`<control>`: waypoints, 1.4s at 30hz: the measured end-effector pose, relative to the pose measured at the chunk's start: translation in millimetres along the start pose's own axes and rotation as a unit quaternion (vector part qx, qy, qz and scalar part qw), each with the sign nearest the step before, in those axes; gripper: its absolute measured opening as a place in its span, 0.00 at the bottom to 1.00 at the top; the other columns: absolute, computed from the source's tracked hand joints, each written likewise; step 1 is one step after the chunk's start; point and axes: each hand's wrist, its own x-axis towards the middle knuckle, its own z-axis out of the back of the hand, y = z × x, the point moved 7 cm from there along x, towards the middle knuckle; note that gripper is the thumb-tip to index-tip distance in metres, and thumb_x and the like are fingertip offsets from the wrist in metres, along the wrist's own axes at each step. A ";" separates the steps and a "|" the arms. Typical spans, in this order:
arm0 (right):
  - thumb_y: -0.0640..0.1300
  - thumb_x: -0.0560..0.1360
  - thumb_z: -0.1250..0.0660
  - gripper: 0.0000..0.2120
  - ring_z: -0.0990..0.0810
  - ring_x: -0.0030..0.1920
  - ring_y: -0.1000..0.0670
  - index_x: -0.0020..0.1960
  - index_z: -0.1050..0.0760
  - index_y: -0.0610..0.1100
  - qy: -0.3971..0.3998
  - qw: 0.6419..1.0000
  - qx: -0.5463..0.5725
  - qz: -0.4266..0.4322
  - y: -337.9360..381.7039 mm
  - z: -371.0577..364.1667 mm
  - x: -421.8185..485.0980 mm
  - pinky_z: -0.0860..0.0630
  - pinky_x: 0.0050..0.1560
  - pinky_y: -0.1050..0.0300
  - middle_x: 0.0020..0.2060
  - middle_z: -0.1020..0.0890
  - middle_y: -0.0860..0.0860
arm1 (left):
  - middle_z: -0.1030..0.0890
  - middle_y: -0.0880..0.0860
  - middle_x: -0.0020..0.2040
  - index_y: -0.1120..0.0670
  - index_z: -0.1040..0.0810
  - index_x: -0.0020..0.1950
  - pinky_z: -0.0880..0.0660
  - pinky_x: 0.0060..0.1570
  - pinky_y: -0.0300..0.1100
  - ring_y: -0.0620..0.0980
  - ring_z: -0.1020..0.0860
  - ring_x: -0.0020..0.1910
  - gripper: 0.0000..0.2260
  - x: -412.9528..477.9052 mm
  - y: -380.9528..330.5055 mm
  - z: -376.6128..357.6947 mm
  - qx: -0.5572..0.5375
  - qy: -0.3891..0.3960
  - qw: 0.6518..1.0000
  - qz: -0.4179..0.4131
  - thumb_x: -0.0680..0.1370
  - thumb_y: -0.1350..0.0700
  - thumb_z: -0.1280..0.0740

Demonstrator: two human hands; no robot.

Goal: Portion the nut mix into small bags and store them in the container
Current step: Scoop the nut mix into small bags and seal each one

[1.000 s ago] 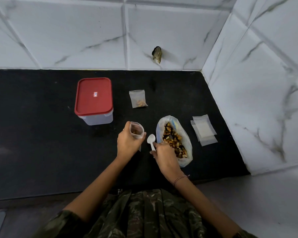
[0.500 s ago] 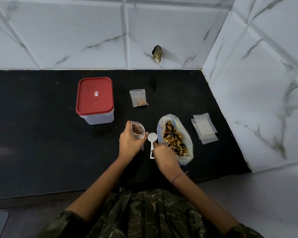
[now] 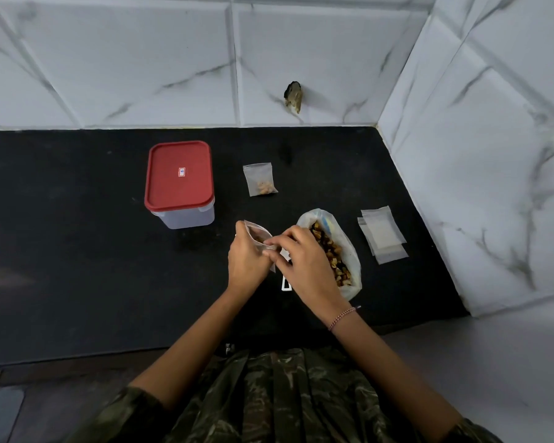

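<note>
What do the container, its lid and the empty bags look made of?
Container: likely frosted translucent plastic; light passes its walls. Lid: opaque red plastic, matte, moulded raised rim. Empty bags: thin clear plastic film; the dark counter shows through their edges.

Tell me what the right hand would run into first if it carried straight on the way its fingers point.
The small bag that the left hand holds: the right hand points forward and leftward, and its fingertips seem to pinch the bag's rim. Just past it is the left hand itself.
</note>
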 end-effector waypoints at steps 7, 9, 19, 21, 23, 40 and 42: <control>0.41 0.76 0.34 0.05 0.26 0.48 0.56 0.49 0.21 0.42 -0.034 0.997 0.063 -0.040 -15.2 7.3 7.8 0.26 0.49 0.65 0.46 0.24 0.51 | 0.23 0.48 0.51 0.53 0.34 0.55 0.25 0.42 0.36 0.44 0.22 0.48 0.25 -4.2 -7.5 1.5 -0.014 0.032 0.999 -0.038 0.68 0.44 0.26; 0.40 0.75 0.33 0.03 0.24 0.47 0.57 0.48 0.21 0.43 -0.040 0.988 0.124 -0.083 -27.5 11.7 10.2 0.26 0.48 0.65 0.46 0.24 0.54 | 0.22 0.47 0.53 0.53 0.31 0.58 0.24 0.48 0.36 0.43 0.22 0.51 0.27 -7.0 -9.3 6.1 -0.093 0.043 0.993 -0.051 0.67 0.40 0.28; 0.35 0.73 0.31 0.06 0.20 0.47 0.57 0.47 0.19 0.44 -0.043 0.957 0.260 -0.121 -46.0 26.6 16.0 0.24 0.50 0.66 0.43 0.19 0.53 | 0.19 0.51 0.48 0.56 0.22 0.51 0.23 0.48 0.36 0.44 0.20 0.49 0.04 1.2 -15.1 24.3 -0.223 -0.007 0.974 -0.036 0.79 0.60 0.35; 0.35 0.73 0.31 0.07 0.20 0.48 0.58 0.47 0.20 0.45 -0.053 0.945 0.290 -0.141 -47.8 28.8 15.7 0.23 0.51 0.64 0.44 0.18 0.54 | 0.19 0.52 0.49 0.56 0.21 0.52 0.23 0.49 0.36 0.45 0.20 0.51 0.04 1.3 -14.8 23.4 -0.234 -0.004 0.972 -0.035 0.78 0.60 0.35; 0.36 0.72 0.30 0.09 0.19 0.47 0.58 0.47 0.21 0.48 -0.065 0.932 0.318 -0.161 -48.8 31.2 15.5 0.23 0.50 0.65 0.43 0.18 0.55 | 0.18 0.52 0.50 0.57 0.21 0.52 0.23 0.50 0.36 0.45 0.19 0.51 0.05 -0.5 -15.8 21.2 -0.243 0.002 0.969 -0.035 0.78 0.61 0.34; 0.50 0.72 0.30 0.12 0.31 0.53 0.56 0.55 0.21 0.48 0.011 0.995 0.084 -0.048 -30.3 26.2 39.8 0.31 0.51 0.67 0.48 0.26 0.56 | 0.21 0.49 0.46 0.51 0.24 0.48 0.24 0.45 0.39 0.44 0.22 0.47 0.03 6.0 -38.0 24.9 -0.073 -0.053 0.988 -0.127 0.79 0.59 0.35; 0.49 0.73 0.30 0.10 0.30 0.52 0.55 0.51 0.20 0.47 -0.006 0.995 0.085 -0.054 -26.5 21.4 41.9 0.28 0.51 0.61 0.47 0.25 0.54 | 0.21 0.50 0.46 0.52 0.24 0.48 0.23 0.46 0.38 0.45 0.22 0.47 0.03 5.5 -40.2 24.4 -0.070 -0.046 0.987 -0.137 0.79 0.60 0.35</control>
